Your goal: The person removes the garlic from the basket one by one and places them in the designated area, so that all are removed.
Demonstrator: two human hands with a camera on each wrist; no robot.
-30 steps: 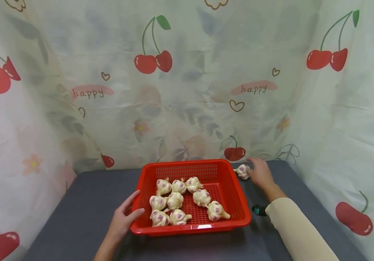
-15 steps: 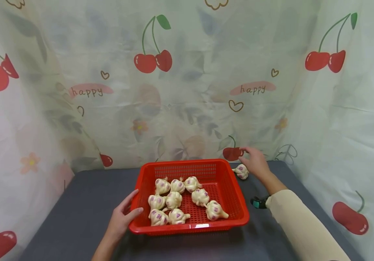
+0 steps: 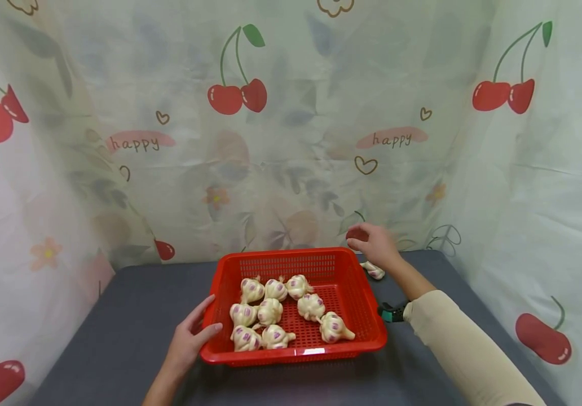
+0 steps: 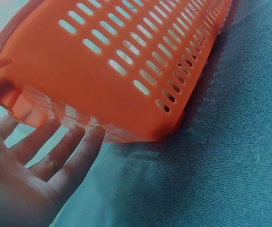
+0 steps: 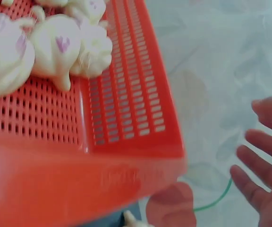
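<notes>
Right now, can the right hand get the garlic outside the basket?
Probably yes: the empty right hand is near that garlic bulb outside the red basket, and no wall seems between them.

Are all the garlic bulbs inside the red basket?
No, one garlic bulb lies on the table outside the red basket.

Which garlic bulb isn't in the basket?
The bulb on the table, right of the basket, partly hidden by the right hand in the head view; the other nine lie inside.
</notes>
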